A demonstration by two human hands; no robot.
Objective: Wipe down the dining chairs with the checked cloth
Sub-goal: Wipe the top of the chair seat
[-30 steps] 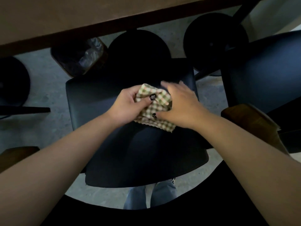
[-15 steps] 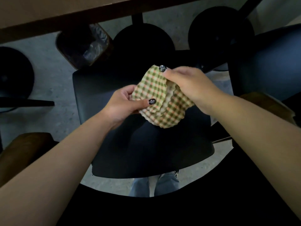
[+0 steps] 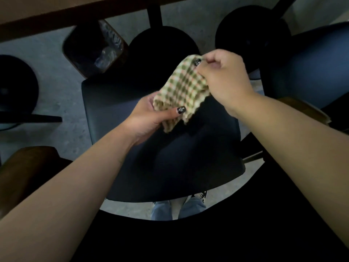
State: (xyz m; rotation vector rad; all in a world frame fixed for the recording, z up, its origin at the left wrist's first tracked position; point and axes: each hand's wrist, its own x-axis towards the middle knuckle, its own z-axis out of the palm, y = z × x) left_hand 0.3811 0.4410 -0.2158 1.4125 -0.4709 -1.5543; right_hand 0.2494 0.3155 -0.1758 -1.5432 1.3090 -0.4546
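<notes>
A person holds the checked cloth (image 3: 182,91) in the air above the dark seat of a dining chair (image 3: 170,157), stretched between both hands. The left hand (image 3: 151,116) grips its lower edge, thumb laid across the fabric, while the fingers (image 3: 203,62) of the right hand (image 3: 224,78) pinch the upper corner (nails painted dark). A lined waste bin (image 3: 94,52) stands beneath the wooden surface (image 3: 56,10). No readable writing or labels appear.
</notes>
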